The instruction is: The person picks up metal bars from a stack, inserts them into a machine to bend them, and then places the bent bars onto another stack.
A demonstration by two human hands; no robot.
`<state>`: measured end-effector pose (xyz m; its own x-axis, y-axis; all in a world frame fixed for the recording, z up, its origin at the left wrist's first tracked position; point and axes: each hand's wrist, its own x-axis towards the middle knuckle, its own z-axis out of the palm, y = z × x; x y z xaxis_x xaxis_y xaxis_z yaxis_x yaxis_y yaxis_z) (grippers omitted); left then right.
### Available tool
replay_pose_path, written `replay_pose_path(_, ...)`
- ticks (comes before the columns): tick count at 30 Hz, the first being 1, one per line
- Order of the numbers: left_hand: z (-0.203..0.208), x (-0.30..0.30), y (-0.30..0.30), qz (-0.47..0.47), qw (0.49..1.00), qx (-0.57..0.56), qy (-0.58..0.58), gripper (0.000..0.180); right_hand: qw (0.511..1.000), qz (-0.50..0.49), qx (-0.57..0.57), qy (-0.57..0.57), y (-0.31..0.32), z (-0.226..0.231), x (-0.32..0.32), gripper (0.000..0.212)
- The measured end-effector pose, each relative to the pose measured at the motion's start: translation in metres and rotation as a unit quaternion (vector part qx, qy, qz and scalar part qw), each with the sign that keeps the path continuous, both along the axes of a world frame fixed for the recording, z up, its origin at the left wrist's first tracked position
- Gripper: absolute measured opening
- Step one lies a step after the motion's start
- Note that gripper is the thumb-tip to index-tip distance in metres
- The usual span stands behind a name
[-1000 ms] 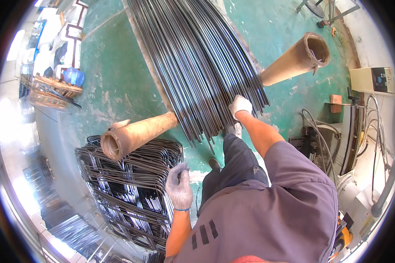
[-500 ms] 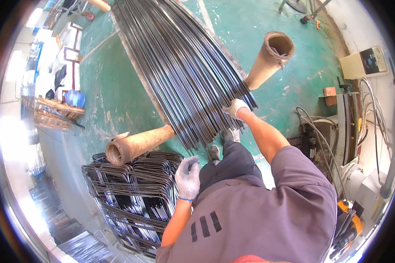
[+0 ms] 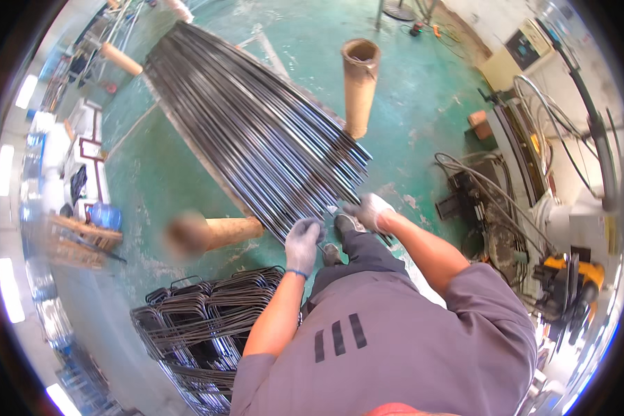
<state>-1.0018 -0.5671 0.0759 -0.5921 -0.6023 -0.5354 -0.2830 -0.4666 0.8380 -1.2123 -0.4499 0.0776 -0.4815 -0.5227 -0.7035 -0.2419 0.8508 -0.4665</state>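
A broad layer of long dark metal rods (image 3: 256, 132) stretches from the far left toward my feet, their near ends uneven. My right hand (image 3: 372, 211), in a whitish knit glove, is closed around a rod at the right of the near ends; a short dark end shows beneath that wrist. My left hand (image 3: 303, 244), gloved too, is at the left near ends with its fingers curled inward. Whether those fingers hold a rod is hidden.
A cardboard tube (image 3: 360, 97) stands right of the rods, another (image 3: 232, 234) left. Bent dark metal frames (image 3: 211, 312) are stacked at lower left. Machinery with hoses (image 3: 489, 194) lines the right side. A blue water bottle (image 3: 105, 216) sits at left on the green floor (image 3: 166, 152).
My left hand has moved up to the rod ends and its fingers have curled. My right hand has come nearer to me, with a rod end now beneath its wrist. The view has shifted.
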Motion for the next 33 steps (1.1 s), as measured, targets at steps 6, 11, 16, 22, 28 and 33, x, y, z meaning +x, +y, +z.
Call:
replay_pose_path(6, -0.084, -0.058, -0.035, 0.037, 0.931, 0.336, 0.137, 0.03, 0.984, -0.172, 0.043, 0.004, 0.253, 0.015, 0.131, 0.038)
replay_pose_path(11, -0.094, -0.107, -0.01, 0.099, 0.898, 0.41, 0.124, 0.025, 0.956, -0.153, 0.185, 0.171, 0.378, 0.074, 0.224, 0.037)
replay_pose_path(16, -0.049, -0.091, 0.083, 0.048, 0.915, 0.392, 0.076, 0.009, 0.907, -0.182, 0.216, 0.312, 0.485, 0.042, 0.258, 0.016)
replay_pose_path(22, 0.069, -0.141, 0.147, -0.065, 0.886, 0.41, 0.209, 0.018, 0.86, -0.33, 0.221, 0.32, 0.668, 0.039, 0.254, 0.005)
replay_pose_path(28, 0.144, -0.218, 0.203, -0.135, 0.918, 0.239, 0.286, 0.03, 0.524, -0.604, 0.334, 0.499, 0.849, -0.04, 0.262, 0.024)
replay_pose_path(33, 0.137, -0.259, 0.38, -0.246, 0.905, 0.235, 0.256, 0.033, 0.217, -0.825, -0.522, -0.007, 0.786, -0.035, 0.154, 0.027)
